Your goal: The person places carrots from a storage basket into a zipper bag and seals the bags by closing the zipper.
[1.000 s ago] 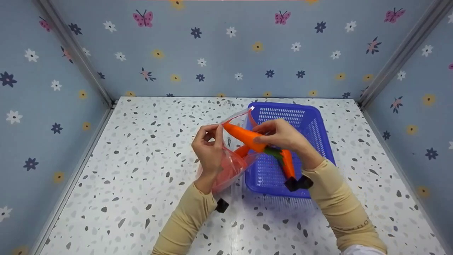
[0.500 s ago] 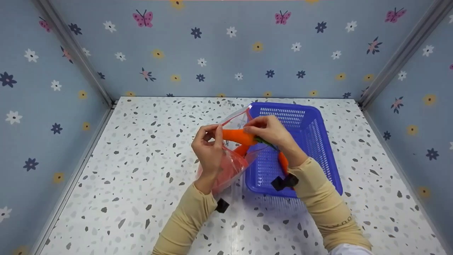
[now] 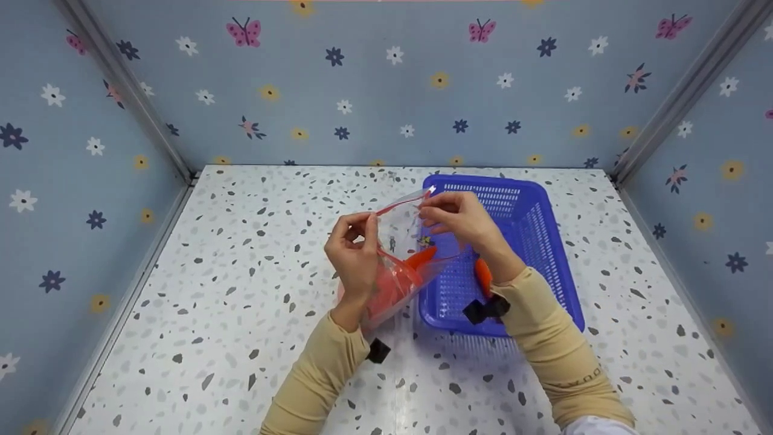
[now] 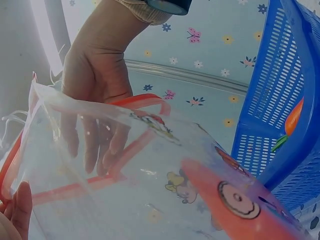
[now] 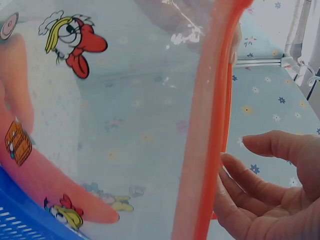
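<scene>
Apparently partway through bagging carrots (image 3: 421,257). Pinched at red-edged mouth by left hand (image 3: 353,254) — clear bag (image 4: 125,210), overlapping left rim of blue basket (image 3: 483,180) in head view, seemingly with two carrots inside. Near far edge of table (image 3: 241,290), right of centre: basket. At mouth's right side: right hand (image 3: 462,220), holding nothing, fingers loosely bent; touching bag or not, cannot tell. In basket, toward near edge: another carrot (image 3: 483,278). Next, probably calls for gripping that one — and holding mouth wide.
</scene>
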### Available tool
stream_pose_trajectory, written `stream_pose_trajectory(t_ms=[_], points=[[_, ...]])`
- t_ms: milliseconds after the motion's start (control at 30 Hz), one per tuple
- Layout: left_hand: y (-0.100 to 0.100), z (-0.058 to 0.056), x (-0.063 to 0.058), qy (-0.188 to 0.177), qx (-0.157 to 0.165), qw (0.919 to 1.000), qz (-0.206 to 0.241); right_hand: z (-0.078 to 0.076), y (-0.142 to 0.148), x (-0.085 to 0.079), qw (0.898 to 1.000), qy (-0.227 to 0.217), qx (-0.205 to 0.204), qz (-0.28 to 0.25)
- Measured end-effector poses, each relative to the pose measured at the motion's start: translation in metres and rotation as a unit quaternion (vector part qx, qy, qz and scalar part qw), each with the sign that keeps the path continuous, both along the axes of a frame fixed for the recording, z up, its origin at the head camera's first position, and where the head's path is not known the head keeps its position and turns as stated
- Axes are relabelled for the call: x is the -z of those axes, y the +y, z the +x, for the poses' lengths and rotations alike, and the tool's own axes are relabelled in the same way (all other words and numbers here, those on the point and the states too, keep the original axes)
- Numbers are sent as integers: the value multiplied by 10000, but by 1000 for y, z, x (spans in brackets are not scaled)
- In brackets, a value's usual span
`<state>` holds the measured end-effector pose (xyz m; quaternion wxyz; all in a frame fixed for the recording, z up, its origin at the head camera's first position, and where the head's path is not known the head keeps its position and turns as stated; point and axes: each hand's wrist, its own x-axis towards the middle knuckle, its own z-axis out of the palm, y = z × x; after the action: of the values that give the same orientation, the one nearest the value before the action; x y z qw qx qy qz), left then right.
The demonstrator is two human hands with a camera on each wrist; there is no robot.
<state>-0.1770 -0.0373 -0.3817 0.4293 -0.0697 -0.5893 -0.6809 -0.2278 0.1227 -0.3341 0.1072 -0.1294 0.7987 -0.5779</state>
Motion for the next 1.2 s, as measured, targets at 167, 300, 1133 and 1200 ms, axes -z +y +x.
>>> stream_pose_trajectory(t_ms=[167, 300, 1133, 1200], points=[[-1, -6, 10, 19, -97, 9999, -56, -4, 10, -1, 9997, 47, 160, 183], [-1, -5, 7, 39, -35, 10000, 2, -9, 20, -2, 9996, 82, 247, 110], [1, 9, -11, -60, 51, 10000, 12, -60, 72, 57, 9731, -1295, 1318, 1376], [0, 9, -11, -59, 48, 10000, 22, -62, 76, 65, 9684, -1456, 1392, 1470]])
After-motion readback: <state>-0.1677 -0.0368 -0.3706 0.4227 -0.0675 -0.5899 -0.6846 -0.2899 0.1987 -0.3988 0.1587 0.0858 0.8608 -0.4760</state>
